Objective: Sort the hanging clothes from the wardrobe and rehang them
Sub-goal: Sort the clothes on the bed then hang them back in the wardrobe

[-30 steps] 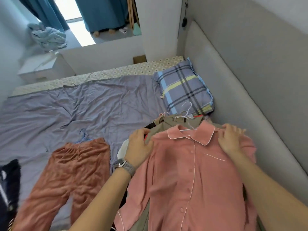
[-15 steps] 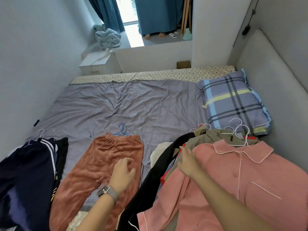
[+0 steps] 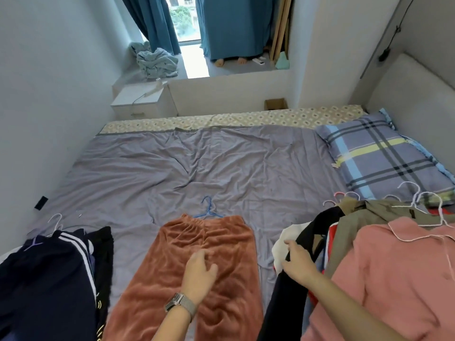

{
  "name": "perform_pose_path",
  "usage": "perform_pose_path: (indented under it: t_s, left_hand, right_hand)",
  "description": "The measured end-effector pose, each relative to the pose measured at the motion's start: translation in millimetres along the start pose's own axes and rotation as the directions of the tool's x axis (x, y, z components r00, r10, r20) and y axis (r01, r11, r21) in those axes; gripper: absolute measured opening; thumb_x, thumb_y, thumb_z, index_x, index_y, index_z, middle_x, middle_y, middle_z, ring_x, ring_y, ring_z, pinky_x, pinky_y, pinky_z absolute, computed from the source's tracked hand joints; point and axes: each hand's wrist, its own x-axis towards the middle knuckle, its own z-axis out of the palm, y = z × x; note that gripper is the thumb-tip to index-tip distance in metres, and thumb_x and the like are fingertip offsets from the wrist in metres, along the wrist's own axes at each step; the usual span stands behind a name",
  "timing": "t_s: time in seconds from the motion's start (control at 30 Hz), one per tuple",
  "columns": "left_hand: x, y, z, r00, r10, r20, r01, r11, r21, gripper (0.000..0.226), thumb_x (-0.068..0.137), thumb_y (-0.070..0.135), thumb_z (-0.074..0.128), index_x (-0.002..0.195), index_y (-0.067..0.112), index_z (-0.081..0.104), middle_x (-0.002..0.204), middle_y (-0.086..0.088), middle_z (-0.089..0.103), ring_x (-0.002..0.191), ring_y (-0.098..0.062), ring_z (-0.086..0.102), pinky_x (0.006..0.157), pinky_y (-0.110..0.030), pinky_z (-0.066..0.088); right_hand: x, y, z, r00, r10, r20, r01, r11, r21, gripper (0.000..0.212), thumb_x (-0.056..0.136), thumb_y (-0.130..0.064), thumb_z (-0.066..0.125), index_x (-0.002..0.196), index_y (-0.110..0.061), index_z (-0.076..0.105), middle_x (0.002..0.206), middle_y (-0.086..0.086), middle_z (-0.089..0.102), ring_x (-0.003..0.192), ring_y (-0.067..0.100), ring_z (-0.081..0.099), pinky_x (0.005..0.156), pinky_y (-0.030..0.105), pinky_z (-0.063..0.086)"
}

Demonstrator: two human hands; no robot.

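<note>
With the left hand (image 3: pixel 199 274) resting loose-fingered on the rust fleece trousers (image 3: pixel 197 274), the right hand (image 3: pixel 299 263) pinching the black garment (image 3: pixel 307 239) should probably lift it clear before sorting.

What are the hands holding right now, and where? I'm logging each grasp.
The right hand grips the black garment along its edge, partway down. The left hand holds nothing; it rests open over the rust-coloured trousers.

No legible txt, labels, brands or nos. anywhere. Yellow print on the black garment (image 3: pixel 99 303), left of the left grip (image 3: pixel 199 274), is too small and blurred to read.
</note>
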Motion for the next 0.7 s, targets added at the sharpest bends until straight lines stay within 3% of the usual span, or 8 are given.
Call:
perform_pose_path:
  t_s: [0.13, 0.3, 0.4, 0.53, 0.7]
  left_hand:
    - [43.3, -56.1, 0.6, 0.999, -0.032, -0.011, 0.031, 0.998, -0.054, 0.024, 0.077, 0.006, 0.061, 0.099, 0.014, 0.062, 0.086, 0.011, 0.052, 0.087, -0.014, 0.055, 0.082, -0.018, 0.039]
    - [82.3, -133.2, 38.3, 0.998, -0.053, -0.042, 0.047, 0.991, -0.128, 0.027, 0.076, 0.003, 0.061, 0.097, 0.019, 0.06, 0.088, 0.015, 0.052, 0.082, 0.002, 0.051, 0.083, -0.01, 0.037]
    - [100.4, -175.6, 67.4, 0.995, -0.087, -0.055, 0.076, 0.983, -0.17, 0.027, 0.075, 0.003, 0.063, 0.097, 0.02, 0.061, 0.09, 0.013, 0.055, 0.089, -0.007, 0.057, 0.085, -0.012, 0.038]
    - [118.9, -210.8, 85.3, 0.991, -0.101, -0.085, 0.085, 0.981, -0.177, 0.025, 0.078, 0.006, 0.062, 0.102, 0.015, 0.062, 0.094, 0.006, 0.057, 0.089, -0.009, 0.054, 0.08, -0.007, 0.034]
    - [133.8, -231.4, 87.8, 0.99, -0.096, -0.104, 0.074, 0.977, -0.198, 0.025, 0.079, 0.007, 0.062, 0.102, 0.017, 0.061, 0.092, 0.007, 0.056, 0.082, -0.009, 0.052, 0.077, -0.009, 0.035]
  right_hand:
    - [41.8, -18.8, 68.4, 0.997, -0.024, 0.077, 0.028, 0.998, -0.057, 0.058, 0.085, -0.013, 0.05, 0.14, -0.01, 0.034, 0.131, 0.013, 0.049, 0.121, 0.029, 0.046, 0.099, 0.033, 0.039]
    - [102.6, -6.4, 151.4, 0.982, 0.003, 0.189, 0.025, 0.989, -0.143, 0.072, 0.075, -0.032, 0.049, 0.143, -0.02, 0.03, 0.14, 0.003, 0.041, 0.13, 0.025, 0.04, 0.107, 0.038, 0.036]
    - [136.4, -1.9, 183.5, 0.988, -0.071, 0.134, 0.103, 0.962, -0.252, 0.074, 0.082, -0.036, 0.057, 0.146, -0.018, 0.023, 0.142, 0.005, 0.031, 0.134, 0.025, 0.033, 0.111, 0.036, 0.03]
    - [184.9, -15.7, 198.7, 0.96, -0.266, -0.088, 0.218, 0.907, -0.36, 0.076, 0.077, -0.025, 0.073, 0.14, -0.004, 0.036, 0.137, 0.018, 0.041, 0.127, 0.036, 0.039, 0.108, 0.04, 0.028]
    - [250.5, -44.0, 202.5, 0.974, -0.215, -0.071, 0.168, 0.899, -0.404, 0.096, 0.076, -0.036, 0.076, 0.148, -0.007, 0.02, 0.151, 0.017, 0.026, 0.139, 0.034, 0.024, 0.115, 0.04, 0.018]
